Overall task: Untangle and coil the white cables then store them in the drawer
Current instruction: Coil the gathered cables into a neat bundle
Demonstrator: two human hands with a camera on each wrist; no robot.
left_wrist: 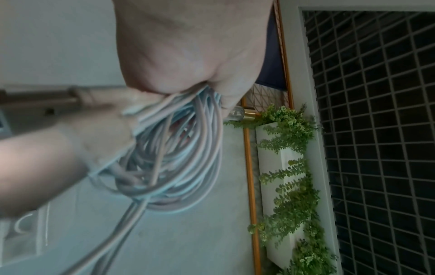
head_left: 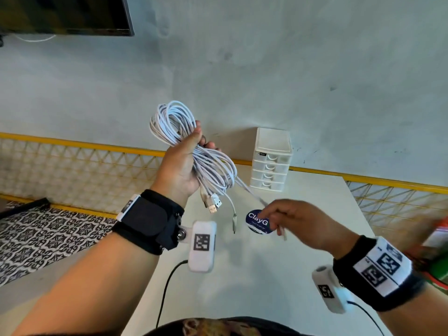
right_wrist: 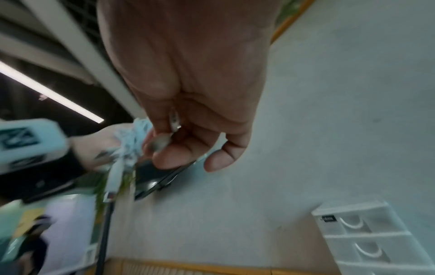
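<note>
My left hand (head_left: 180,166) holds the coiled white cables (head_left: 194,146) in a full grip; my right hand (head_left: 291,219) pinches the loose tail (head_left: 252,194). I should wrap it snugly, keeping tension.

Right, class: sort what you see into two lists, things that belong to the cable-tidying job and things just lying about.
Job: cables gripped by left hand; cable end pinched by right hand; drawers.
Lying about: sticker; screen; plants.

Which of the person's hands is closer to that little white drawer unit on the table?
Right. The right hand hovers just in front of the drawer unit, pinching a cable end. The left hand is raised farther to its left, gripping the cable coil.
</note>
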